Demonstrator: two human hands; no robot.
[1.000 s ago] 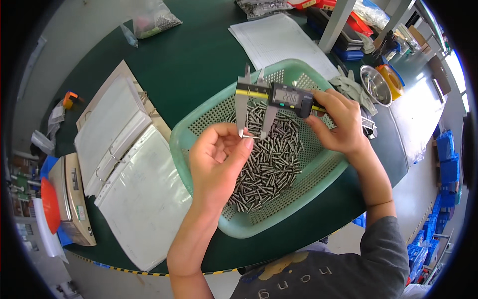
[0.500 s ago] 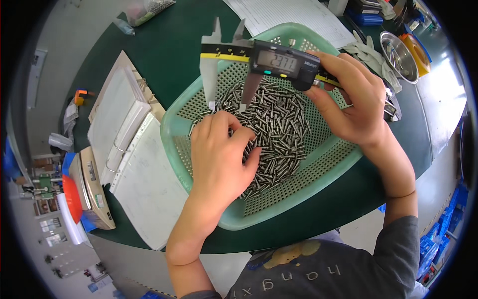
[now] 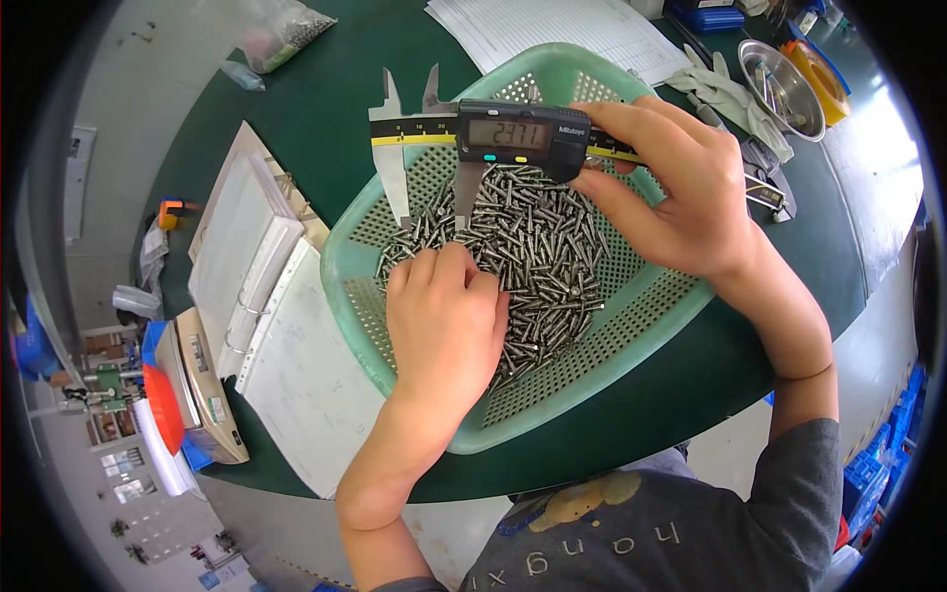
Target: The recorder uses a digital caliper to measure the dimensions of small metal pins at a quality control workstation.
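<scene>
Head view: your right hand (image 3: 681, 197) grips digital caliper (image 3: 493, 133), beam lying left-right above green basket (image 3: 631, 316). Your left hand (image 3: 444, 316), fingers curled, rests on metal pins (image 3: 538, 247) directly below open caliper jaws; left hand nearer pins.

My arms and top, seen from above

Bare forearms, no gloves — I wear a grey short-sleeved shirt (image 3: 631, 533) with a yellow print.
</scene>
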